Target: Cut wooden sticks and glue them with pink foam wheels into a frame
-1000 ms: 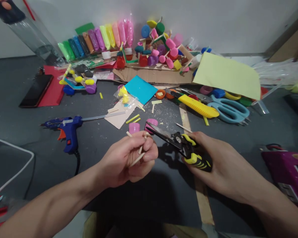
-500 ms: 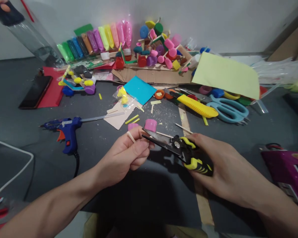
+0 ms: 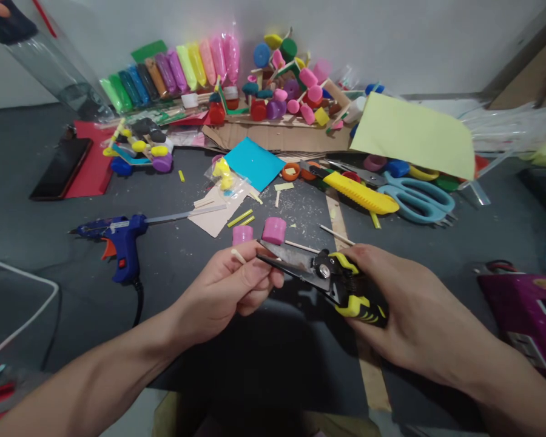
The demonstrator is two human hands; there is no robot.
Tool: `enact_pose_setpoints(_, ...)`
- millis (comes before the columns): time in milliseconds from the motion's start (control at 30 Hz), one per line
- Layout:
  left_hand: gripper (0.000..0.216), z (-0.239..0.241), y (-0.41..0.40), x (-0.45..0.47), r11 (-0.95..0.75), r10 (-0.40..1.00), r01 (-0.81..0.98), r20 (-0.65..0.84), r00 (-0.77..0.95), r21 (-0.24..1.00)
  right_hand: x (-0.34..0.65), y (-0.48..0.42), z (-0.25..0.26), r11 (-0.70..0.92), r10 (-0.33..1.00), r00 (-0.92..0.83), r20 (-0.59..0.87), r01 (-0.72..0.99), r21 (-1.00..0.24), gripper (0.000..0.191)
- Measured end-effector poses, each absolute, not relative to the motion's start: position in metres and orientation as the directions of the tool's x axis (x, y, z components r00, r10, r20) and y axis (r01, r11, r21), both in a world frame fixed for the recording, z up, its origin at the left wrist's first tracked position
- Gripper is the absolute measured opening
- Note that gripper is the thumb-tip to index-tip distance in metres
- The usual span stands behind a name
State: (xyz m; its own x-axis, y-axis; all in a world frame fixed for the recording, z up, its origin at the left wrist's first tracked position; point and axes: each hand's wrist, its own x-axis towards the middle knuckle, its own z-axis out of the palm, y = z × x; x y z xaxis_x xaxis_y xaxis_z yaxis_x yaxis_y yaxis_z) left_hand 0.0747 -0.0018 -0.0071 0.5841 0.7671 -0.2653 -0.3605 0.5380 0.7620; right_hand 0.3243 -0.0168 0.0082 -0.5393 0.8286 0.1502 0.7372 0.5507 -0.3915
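A: Head view is showing the left hand (image 3: 230, 285) pinching a thin stick (image 3: 237, 255), fingers closed round it just above the tabletop (image 3: 50, 243).

B: And the right hand (image 3: 391, 297)?

A: It is gripping the yellow-and-black handles of the cutters (image 3: 318, 273), and the blades are standing slightly apart with their tips right at the left fingertips.

B: Are the blades touching the stick?

A: I cannot tell; the fingers are hiding most of it, and only one end is poking out on the left.

B: What is worrying you?

A: The blades are sitting so close to the thumb that a squeeze could nip skin. And the cut end could fly off, since nothing is holding it.

B: Where might it be landing?

A: Perhaps among the two pink caps (image 3: 273, 230) just behind the hands, or near the glue gun (image 3: 118, 240) to the left, where such a thin piece is getting lost easily.
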Motion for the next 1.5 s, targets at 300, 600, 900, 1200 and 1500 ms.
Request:
enact_pose_setpoints(300,0.032,-0.0017,-0.0006,0.075,0.514,0.782,-0.359,-0.253,0.569,0.779,0.3237,-0.0173,0.0065,0.5,0.86,-0.481,0.17,0.73,-0.466,0.018)
enact_pose_setpoints(600,0.025,-0.0041,-0.0001,0.0745,0.481,0.794,-0.419,-0.18,0.581,0.77,0.3225,-0.0148,0.0066,0.534,0.831,-0.542,0.127,0.711,-0.459,0.023)
enact_pose_setpoints(900,0.028,-0.0037,-0.0016,0.072,0.515,0.772,-0.356,-0.242,0.588,0.78,0.3252,-0.0198,0.0108,0.594,0.803,-0.566,0.184,0.743,-0.309,0.017)
enact_pose_setpoints(1200,0.031,-0.0027,0.0025,0.0719,0.519,0.761,-0.364,-0.225,0.608,0.773,0.3244,-0.0151,0.0075,0.517,0.838,-0.533,0.116,0.708,-0.481,0.02)
enact_pose_setpoints(1500,0.028,-0.0031,0.001,0.0704,0.566,0.726,-0.387,-0.218,0.652,0.728,0.3297,-0.014,0.0098,0.555,0.813,-0.567,0.133,0.686,-0.47,0.021)
